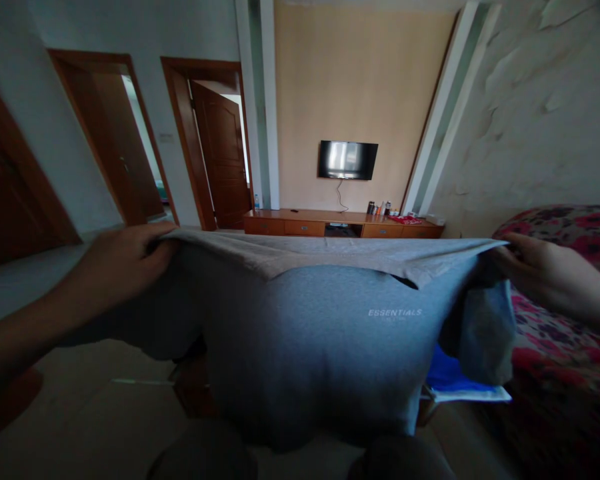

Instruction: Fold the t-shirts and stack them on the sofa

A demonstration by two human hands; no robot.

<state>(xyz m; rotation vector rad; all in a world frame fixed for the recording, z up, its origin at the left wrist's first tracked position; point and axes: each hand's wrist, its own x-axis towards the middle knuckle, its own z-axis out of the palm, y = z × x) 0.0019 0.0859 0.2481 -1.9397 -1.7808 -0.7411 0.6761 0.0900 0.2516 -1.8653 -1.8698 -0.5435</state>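
Note:
A grey T-shirt (320, 347) hangs stretched out in front of me, its neckline at the top and the word ESSENTIALS printed on the chest. My left hand (140, 257) grips the shirt at its left shoulder edge, fingers closed on the cloth. At the opposite shoulder, my right hand (535, 260) pinches the fabric in the same way. The top edge is pulled taut between both hands, while the sleeves droop at either side. Behind the shirt, a low wooden piece of furniture is mostly hidden.
A blue item with a white edge (460, 383) shows behind the shirt. To the right stands a sofa with a floral cover (570, 333). Farther off are a wooden TV cabinet (305, 225) with bottles on it, a wall-mounted television (348, 160) and a half-open door (223, 153).

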